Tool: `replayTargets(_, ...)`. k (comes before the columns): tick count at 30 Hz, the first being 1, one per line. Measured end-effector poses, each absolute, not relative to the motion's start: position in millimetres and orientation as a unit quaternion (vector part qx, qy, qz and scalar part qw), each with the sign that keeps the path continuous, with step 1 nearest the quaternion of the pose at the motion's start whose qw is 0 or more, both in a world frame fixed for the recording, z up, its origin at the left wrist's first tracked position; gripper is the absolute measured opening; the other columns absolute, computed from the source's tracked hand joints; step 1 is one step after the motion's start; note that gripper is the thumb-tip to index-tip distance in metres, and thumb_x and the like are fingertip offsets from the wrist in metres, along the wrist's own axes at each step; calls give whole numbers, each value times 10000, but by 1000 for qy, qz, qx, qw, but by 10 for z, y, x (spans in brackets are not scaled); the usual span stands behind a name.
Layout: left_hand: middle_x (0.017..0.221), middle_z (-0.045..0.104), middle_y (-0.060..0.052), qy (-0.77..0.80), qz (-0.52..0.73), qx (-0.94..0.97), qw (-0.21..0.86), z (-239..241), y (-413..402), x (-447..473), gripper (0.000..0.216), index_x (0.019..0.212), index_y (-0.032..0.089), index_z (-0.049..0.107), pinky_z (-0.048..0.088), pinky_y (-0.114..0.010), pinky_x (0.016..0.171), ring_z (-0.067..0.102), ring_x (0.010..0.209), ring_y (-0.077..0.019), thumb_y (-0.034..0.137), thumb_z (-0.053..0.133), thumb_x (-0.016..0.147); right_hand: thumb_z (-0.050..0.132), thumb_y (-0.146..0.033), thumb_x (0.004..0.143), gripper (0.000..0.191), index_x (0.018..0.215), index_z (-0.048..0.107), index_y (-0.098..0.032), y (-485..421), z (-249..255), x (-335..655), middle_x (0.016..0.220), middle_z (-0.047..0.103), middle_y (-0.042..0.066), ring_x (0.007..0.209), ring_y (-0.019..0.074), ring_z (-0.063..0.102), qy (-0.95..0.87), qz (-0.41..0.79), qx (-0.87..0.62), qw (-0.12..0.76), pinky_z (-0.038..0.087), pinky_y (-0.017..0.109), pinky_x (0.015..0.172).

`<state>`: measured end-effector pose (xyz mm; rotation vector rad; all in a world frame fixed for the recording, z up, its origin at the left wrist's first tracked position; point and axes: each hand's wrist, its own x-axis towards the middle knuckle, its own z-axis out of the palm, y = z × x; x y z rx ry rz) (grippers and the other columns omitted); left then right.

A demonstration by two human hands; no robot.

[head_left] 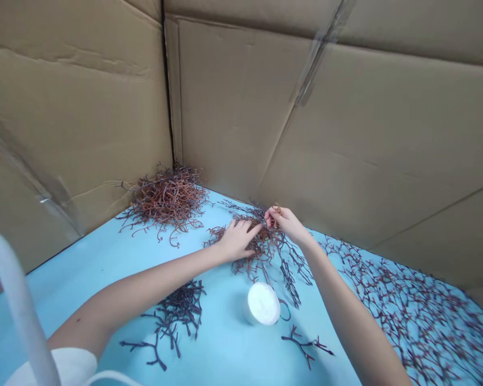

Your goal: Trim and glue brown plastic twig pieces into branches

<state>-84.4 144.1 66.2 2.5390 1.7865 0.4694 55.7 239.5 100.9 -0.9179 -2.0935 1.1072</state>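
Note:
My left hand lies with fingers spread on a tangled heap of thin reddish-brown twigs. Just to its right, my right hand is closed in a pinch around a small reddish-brown twig, partly hidden by the fingers. Dark, longer branched twigs stick out from the heap on the right. In front of the heap stands a small white tub with a white surface on top. Scissors lie partly behind it, one dark handle loop showing.
A larger brown twig pile fills the back left corner. Dark twigs lie near my left forearm, and a single branched twig at front. Many twigs spread over the right side. Cardboard walls enclose the blue tabletop.

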Motion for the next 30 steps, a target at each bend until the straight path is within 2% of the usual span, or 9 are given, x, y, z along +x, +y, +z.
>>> replayTargets(5,1156,436,-126,588,138,796,29,373,1774,-832,685,1258,191,205,370,-434,777,456,997,-300,297,546,674,444,-527,673,351,571,427,-192,2228,1205,524,381,328,-78,350,75,332,-741,503,-290,338,292,206,379)
replayTargets(11,1214,400,-106,584,170,793,27,402,1855,-1003,755,1271,226,142,371,-419,807,446,1034,-274,341,570,660,428,-508,709,326,579,347,-220,2235,1333,589,399,179,-102,329,67,189,-671,548,-254,429,243,196,362)
replayTargets(15,1303,288,-131,592,212,777,3,476,1881,-1054,829,1277,199,110,339,-408,879,328,1160,-267,448,573,636,414,-454,755,299,582,355,-217,2242,1481,585,404,163,-99,328,63,171,-636,558,-233,479,228,178,355)
replayTargets(20,1331,197,-203,631,253,732,-56,477,1938,-1031,855,1292,127,8,232,-470,948,187,1234,-287,355,563,683,358,-356,823,282,589,389,-200,2247,1756,450,402,205,-98,307,46,183,-580,562,-213,551,197,161,325)
replayTargets(24,1371,157,-143,607,237,751,-102,394,1954,-1078,675,1288,213,152,131,-465,994,71,1268,-267,180,521,723,231,-286,872,325,596,373,-192,2319,1962,376,400,168,-98,281,39,172,-529,542,-226,613,176,156,307)
replayTargets(27,1373,191,-115,588,204,774,-118,304,1925,-1163,582,1263,267,252,120,-472,994,97,1268,-251,45,415,750,137,-250,886,355,631,376,-189,2406,2152,356,416,155,-101,273,33,164,-492,520,-238,657,169,152,320)
replayTargets(30,1361,240,-98,575,165,793,-119,240,1880,-1227,574,1244,297,302,147,-487,980,157,1258,-243,-23,298,768,95,-300,885,388,666,394,-184,2459,2403,320,432,175,-105,279,22,195,-531,483,-222,660,181,153,349)
